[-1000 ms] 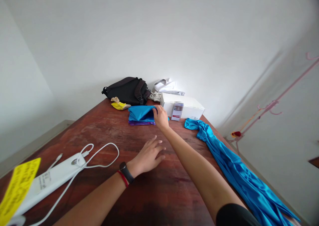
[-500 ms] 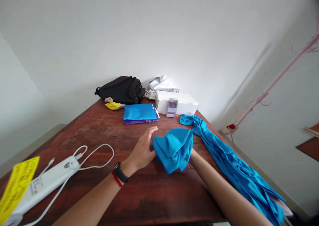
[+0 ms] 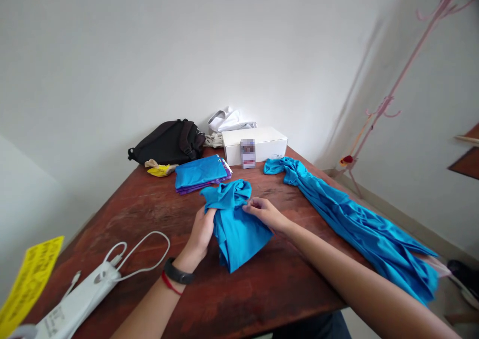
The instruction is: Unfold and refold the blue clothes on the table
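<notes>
A shiny blue cloth [image 3: 243,237] is held up over the middle of the wooden table, bunched at its top and hanging smoother below. My left hand [image 3: 203,229] grips its left side, the fingers partly hidden behind the fabric. At the upper right edge, my right hand [image 3: 267,213] has its fingertips pinched together against the cloth. Beyond them lies a folded stack of blue and purple cloth [image 3: 200,172]. A long blue cloth [image 3: 337,207] stretches along the table's right side and hangs over its near corner.
A black backpack [image 3: 164,142], a yellow-and-beige item [image 3: 159,169] and a white box [image 3: 269,142] with a small card [image 3: 248,154] stand at the back. White power strip [image 3: 78,299] and cable lie left. A pink coat rack [image 3: 404,75] stands right.
The blue cloth has gone from a bundle covering my right hand to hanging more open. My left hand has closed on it; my right hand has come out and pinches its edge. The view has shifted.
</notes>
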Action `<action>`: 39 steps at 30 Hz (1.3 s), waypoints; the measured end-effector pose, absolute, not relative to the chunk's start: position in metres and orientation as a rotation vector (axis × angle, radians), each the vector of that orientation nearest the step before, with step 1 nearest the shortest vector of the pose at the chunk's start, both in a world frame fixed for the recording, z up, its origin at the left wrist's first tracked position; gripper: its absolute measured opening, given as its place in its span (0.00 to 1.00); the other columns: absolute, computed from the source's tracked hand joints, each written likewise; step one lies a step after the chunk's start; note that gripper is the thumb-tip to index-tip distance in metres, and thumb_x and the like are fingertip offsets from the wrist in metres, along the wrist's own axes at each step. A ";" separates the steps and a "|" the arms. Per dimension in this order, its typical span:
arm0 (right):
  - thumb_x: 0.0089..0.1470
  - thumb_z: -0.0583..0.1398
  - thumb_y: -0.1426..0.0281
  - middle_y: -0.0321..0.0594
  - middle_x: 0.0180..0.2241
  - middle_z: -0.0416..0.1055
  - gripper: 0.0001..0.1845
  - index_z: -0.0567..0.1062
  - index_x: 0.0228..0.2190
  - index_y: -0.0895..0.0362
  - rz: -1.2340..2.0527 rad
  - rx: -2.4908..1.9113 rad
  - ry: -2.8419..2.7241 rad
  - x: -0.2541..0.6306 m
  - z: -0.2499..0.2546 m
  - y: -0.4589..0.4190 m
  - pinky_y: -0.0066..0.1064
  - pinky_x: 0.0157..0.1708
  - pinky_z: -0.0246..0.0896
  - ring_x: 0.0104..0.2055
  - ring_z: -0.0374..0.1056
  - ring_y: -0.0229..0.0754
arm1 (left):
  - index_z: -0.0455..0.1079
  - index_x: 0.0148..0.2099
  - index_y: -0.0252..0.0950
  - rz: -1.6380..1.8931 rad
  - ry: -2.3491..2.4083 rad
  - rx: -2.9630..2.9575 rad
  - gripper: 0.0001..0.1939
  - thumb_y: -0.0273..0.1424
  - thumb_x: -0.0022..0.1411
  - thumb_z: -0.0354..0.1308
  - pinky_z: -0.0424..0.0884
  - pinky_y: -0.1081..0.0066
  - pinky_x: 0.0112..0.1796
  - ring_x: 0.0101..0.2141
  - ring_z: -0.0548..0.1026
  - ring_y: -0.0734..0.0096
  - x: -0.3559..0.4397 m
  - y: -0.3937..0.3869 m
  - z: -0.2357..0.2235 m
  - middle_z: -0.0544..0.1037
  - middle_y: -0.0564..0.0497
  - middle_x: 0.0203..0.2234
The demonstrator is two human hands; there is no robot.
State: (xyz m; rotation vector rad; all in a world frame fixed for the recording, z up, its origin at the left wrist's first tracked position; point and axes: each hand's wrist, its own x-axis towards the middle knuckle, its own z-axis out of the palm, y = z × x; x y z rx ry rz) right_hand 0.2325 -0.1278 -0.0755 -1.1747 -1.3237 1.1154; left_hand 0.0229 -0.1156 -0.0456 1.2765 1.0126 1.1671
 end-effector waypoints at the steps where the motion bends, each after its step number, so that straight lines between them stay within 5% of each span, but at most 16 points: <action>1: 0.47 0.69 0.50 0.43 0.37 0.74 0.21 0.78 0.27 0.56 0.996 -1.183 -1.373 0.233 -0.075 -0.127 0.42 0.51 0.62 0.46 0.69 0.50 | 0.77 0.42 0.34 1.190 1.003 1.260 0.20 0.47 0.58 0.61 0.71 0.62 0.45 0.39 0.77 0.57 0.023 -0.114 -0.046 0.82 0.47 0.35; 6: 0.56 0.63 0.49 0.38 0.32 0.70 0.22 0.75 0.33 0.57 1.219 -0.948 -1.558 0.227 -0.063 -0.141 0.34 0.39 0.63 0.37 0.66 0.41 | 0.76 0.39 0.36 1.132 0.912 1.431 0.18 0.46 0.61 0.61 0.71 0.67 0.43 0.37 0.75 0.62 0.024 -0.119 -0.045 0.80 0.50 0.32; 11: 0.51 0.66 0.47 0.31 0.27 0.64 0.26 0.68 0.31 0.57 1.410 -0.872 -1.495 0.222 -0.059 -0.150 0.28 0.30 0.58 0.29 0.61 0.36 | 0.73 0.49 0.37 0.854 0.687 1.628 0.17 0.42 0.64 0.61 0.71 0.68 0.43 0.41 0.76 0.62 0.025 -0.131 -0.038 0.79 0.49 0.40; 20: 0.52 0.66 0.50 0.32 0.25 0.67 0.23 0.68 0.27 0.57 1.484 -0.906 -1.471 0.220 -0.057 -0.149 0.28 0.30 0.61 0.27 0.63 0.35 | 0.76 0.48 0.36 0.870 0.705 1.639 0.17 0.43 0.69 0.55 0.70 0.67 0.47 0.42 0.75 0.61 0.024 -0.130 -0.041 0.80 0.48 0.41; 29: 0.47 0.66 0.58 0.31 0.21 0.62 0.19 0.64 0.22 0.54 1.336 -0.954 -1.063 0.231 -0.046 -0.145 0.28 0.27 0.56 0.25 0.59 0.36 | 0.74 0.32 0.36 1.278 0.976 1.434 0.20 0.48 0.62 0.59 0.67 0.69 0.39 0.33 0.71 0.65 0.014 -0.108 -0.045 0.76 0.52 0.27; 39: 0.38 0.63 0.68 0.31 0.22 0.61 0.11 0.63 0.23 0.53 1.052 -0.876 -0.539 0.272 -0.037 -0.123 0.27 0.23 0.58 0.24 0.57 0.36 | 0.71 0.30 0.35 1.486 1.345 1.463 0.23 0.51 0.63 0.55 0.64 0.71 0.36 0.32 0.68 0.66 -0.021 -0.064 -0.058 0.73 0.52 0.26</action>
